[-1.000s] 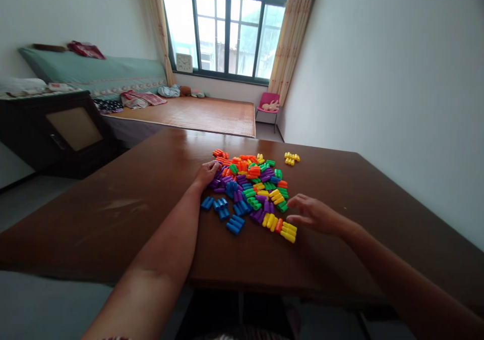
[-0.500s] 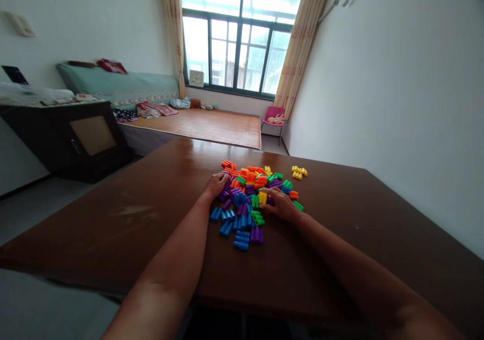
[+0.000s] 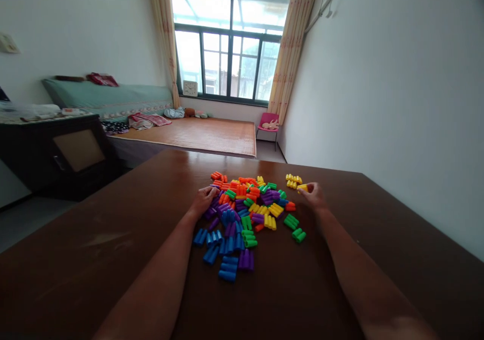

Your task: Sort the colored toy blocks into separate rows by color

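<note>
A pile of colourful plastic building blocks [image 3: 242, 209], each shaped like short tubes joined side by side, lies on the brown table. My right hand [image 3: 316, 197] is right of the pile, its fingers pinching a yellow block [image 3: 302, 188]. Just beyond that block sits a small group of yellow blocks [image 3: 293, 180]. My left hand [image 3: 203, 201] rests at the pile's left edge with curled fingers, against purple blocks [image 3: 214, 210]; what its fingertips hold, if anything, is hidden. Blue blocks [image 3: 228, 268] lie nearest me, and green blocks [image 3: 298, 235] lie right of the pile.
The glossy table [image 3: 124, 259] extends to both sides of the blocks. Behind it stand a bed with a woven mat [image 3: 200, 133] and a pink chair [image 3: 269, 120] holding a soft toy. A dark cabinet [image 3: 45, 163] is at the left.
My right hand has moved from the pile to the right and away from me, carrying a yellow block to the yellow group. My left hand stays at the pile's left edge. The view has tilted upward.
</note>
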Motion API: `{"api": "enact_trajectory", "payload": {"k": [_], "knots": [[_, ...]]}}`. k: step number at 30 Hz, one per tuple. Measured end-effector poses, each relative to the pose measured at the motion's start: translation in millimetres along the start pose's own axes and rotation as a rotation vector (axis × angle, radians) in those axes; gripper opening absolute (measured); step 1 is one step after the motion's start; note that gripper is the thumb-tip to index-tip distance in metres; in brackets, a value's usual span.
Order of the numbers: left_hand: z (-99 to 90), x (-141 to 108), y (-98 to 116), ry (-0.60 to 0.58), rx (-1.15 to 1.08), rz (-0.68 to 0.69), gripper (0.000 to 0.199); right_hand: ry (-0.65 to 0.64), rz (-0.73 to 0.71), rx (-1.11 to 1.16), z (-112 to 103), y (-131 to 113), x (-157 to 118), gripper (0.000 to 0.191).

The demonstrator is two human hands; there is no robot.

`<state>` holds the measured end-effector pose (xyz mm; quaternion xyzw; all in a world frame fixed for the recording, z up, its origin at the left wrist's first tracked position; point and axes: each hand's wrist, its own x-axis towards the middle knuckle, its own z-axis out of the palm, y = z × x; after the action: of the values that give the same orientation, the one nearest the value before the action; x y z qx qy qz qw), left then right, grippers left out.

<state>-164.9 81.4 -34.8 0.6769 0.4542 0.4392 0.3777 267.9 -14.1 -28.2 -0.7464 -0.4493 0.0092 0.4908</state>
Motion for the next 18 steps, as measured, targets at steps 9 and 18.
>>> {"api": "enact_trajectory", "payload": {"k": [9, 18], "knots": [[-3.6, 2, -1, -0.028, 0.019, 0.005, 0.051, -0.107, 0.021, -0.232, -42, 52, 11, 0.036], [-3.1, -1, 5, -0.023, -0.033, -0.009, 0.05, -0.151, 0.018, -0.315, -9, 53, 27, 0.04]]}}
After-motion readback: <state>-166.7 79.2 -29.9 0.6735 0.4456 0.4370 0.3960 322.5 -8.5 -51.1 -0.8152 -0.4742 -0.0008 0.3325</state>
